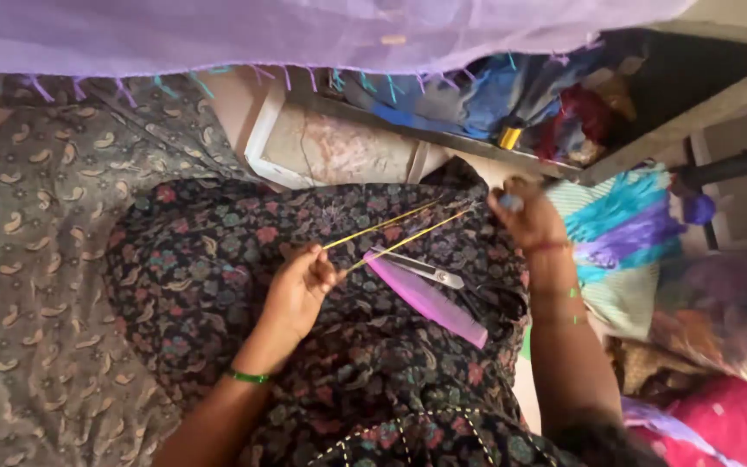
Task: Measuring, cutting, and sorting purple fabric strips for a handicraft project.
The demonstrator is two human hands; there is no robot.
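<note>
In the middle of the frame, across your lap in the dark floral fabric (218, 277), two yellow threads (391, 233) run taut from your left hand (297, 290) up to your right hand (525, 216). Your left grip is closed, fingertips pinched on the near ends of the threads; your right grip is also closed around the far ends, with what looks like a small pale-blue object in the fingers, though it is too small to name. Just below the threads, resting on the fabric, lie a pair of scissors (421, 268) and a pink comb (430, 301), touching each other. A lilac cloth with tassels (304, 35) hangs along the top of the frame, and a yellow thread spool (510, 137) sits on the ledge at upper right. Judging from the tension, the likely trouble is a slip at the left pinch, which would let the strands slacken and tangle together, or a pull hard enough to snap them. The scissors lie close under the strands, so a dipped hand could snag on them.
</note>
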